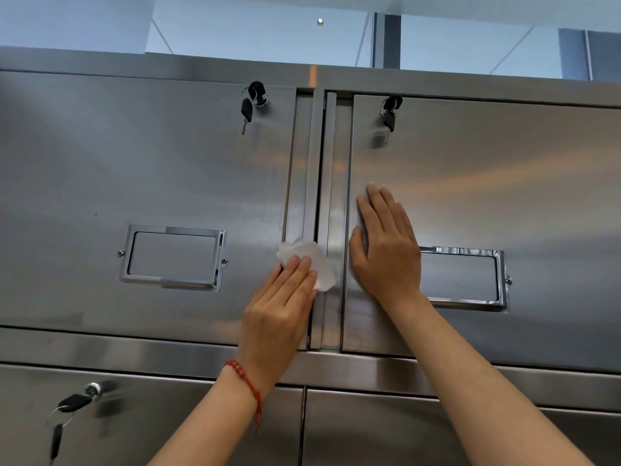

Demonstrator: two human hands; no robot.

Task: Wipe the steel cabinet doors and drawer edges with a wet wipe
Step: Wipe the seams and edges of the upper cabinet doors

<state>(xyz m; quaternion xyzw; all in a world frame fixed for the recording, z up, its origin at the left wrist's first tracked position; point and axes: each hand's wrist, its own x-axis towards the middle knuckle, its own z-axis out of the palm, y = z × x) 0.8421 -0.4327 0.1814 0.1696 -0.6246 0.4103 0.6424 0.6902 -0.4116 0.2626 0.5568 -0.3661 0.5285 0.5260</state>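
Pressing a white wet wipe (307, 264) against the inner edge of the left door (134, 196), the left hand (279, 317) has its fingers straight and flat on the cloth, right beside the centre post (331, 213) between the two doors. The right hand (386, 250) lies open and flat on the right door (487, 196), fingers spread, holding nothing, its heel near the recessed handle (460, 277). Part of the wipe sticks out loose past the fingertips, so I judge it could bunch up or catch in the narrow gap by the post and slip from under the flat hand, since nothing grips it. Keys (250, 102) hang in the locks above; a stroke carried upward might knock them. The bracing palm may also leave fresh marks on the right door that then need wiping
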